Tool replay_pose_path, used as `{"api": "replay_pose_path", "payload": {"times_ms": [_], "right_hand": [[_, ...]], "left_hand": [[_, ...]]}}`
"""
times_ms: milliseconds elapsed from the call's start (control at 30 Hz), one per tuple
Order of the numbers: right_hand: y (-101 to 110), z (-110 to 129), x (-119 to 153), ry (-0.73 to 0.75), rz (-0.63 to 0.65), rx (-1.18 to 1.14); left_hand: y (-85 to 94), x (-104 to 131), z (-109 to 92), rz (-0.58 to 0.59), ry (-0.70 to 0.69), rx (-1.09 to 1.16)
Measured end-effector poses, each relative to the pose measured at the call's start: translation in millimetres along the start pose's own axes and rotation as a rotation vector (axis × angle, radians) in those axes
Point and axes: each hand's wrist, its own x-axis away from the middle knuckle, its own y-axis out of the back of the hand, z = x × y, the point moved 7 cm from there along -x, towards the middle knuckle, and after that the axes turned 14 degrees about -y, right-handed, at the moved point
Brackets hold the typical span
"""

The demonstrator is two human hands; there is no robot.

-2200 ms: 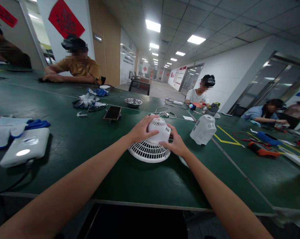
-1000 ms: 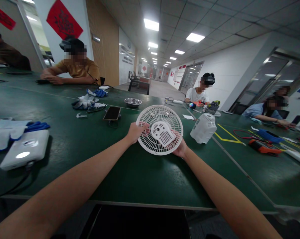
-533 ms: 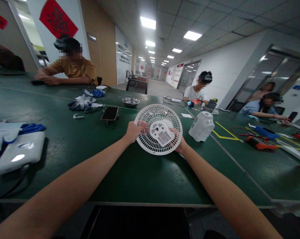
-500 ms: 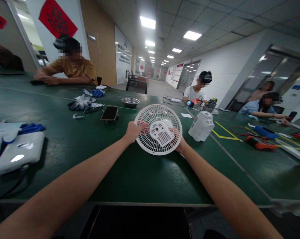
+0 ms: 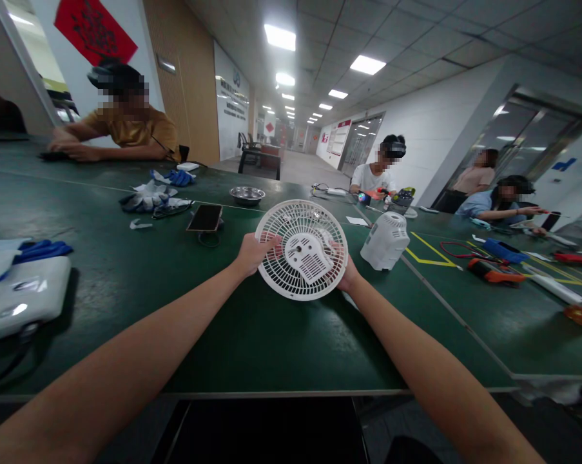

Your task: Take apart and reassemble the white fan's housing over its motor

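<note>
Left hand (image 5: 254, 253) pinches the white round grille (image 5: 280, 273) by its left edge, with the thumb lying flat on the front and the other fingers tucked behind. Right hand (image 5: 347, 272) has hold of the far side, low on the right edge, and most of it sits behind the slats. So the grille is right between the two hands and touches both. It is round like a plate (so it has no long way to point), and its open face tips up and back toward the person. The slotted plate (image 5: 310, 263) in its middle is longer one way, and that long way slants down to the right.

The white shell (image 5: 385, 241) stands on the green table (image 5: 213, 348), out past the right edge of the grille and a bit farther off. Right hand is the nearer one to it, but they do not touch.

Some bits are hard to see. The back of the grille is hidden, and so are most of the right fingers, so how far they curl I cannot tell. Something pale peeks out by the right wrist, too covered to name. Whether the bottom rim touches the table is not clear.
</note>
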Motion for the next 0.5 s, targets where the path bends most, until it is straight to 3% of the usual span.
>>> {"api": "replay_pose_path", "payload": {"times_ms": [100, 267, 367, 500], "right_hand": [[23, -10, -10, -0.062, -0.159, -0.108], [81, -4, -8, 0.030, -0.581, -0.029], [107, 10, 4, 0.098, -0.785, 0.226], [113, 23, 13, 0.165, -0.914, 0.786]], "left_hand": [[-0.5, 1, 0, -0.007, 0.022, 0.004], [1.8, -1, 3, -0.014, 0.033, -0.028], [4.4, -1, 5, -0.029, 0.039, -0.040], [8.6, -2, 8, -0.069, 0.073, -0.022]]}}
